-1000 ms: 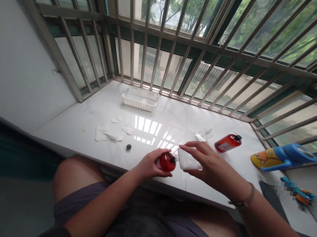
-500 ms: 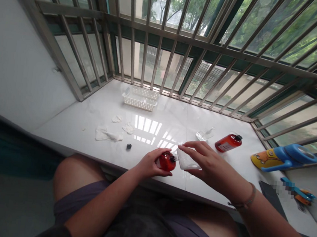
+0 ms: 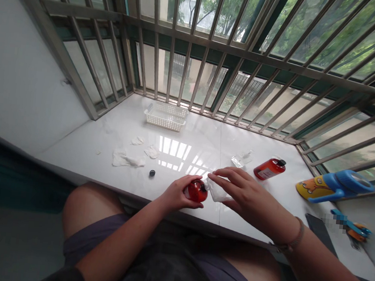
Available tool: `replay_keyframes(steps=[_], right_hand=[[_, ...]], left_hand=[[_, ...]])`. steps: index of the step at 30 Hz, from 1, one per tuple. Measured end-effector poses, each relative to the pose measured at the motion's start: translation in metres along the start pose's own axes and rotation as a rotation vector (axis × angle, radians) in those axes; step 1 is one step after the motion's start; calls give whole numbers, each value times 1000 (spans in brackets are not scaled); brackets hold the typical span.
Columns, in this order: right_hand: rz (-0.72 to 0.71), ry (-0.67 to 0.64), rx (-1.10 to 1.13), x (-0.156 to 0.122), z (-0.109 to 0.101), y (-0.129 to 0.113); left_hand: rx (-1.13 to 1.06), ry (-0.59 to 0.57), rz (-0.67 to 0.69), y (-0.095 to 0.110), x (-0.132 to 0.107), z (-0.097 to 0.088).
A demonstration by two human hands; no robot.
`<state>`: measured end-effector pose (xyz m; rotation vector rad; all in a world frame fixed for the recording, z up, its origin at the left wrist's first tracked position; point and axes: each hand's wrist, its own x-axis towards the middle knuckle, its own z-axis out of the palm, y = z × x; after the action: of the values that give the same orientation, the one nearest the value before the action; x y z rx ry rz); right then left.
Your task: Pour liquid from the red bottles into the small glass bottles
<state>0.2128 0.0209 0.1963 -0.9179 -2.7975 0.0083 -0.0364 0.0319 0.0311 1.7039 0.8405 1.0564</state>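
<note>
Head view, left to right. Crumpled white wipes [image 3: 127, 158] and a small black cap [image 3: 152, 173] lie on the white stone sill [image 3: 204, 142], well left of the hands, with open sill between. Left hand [image 3: 178, 192]: closed around a red bottle [image 3: 197, 191], just inside the sill's front edge, long axis near level, neck pointing right. Right hand [image 3: 251, 198]: narrow pinch on a translucent pouch [image 3: 217, 190], its end touching the neck. Further right: a second red bottle [image 3: 269, 169], apart from the hand.
</note>
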Motion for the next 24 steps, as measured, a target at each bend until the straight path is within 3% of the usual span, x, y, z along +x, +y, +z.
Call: replay_keyframes(steps=[24], right_hand=[[-97,15,-75,7,-7,-4]], left_hand=[[-7,22,4,-4,-1,1]])
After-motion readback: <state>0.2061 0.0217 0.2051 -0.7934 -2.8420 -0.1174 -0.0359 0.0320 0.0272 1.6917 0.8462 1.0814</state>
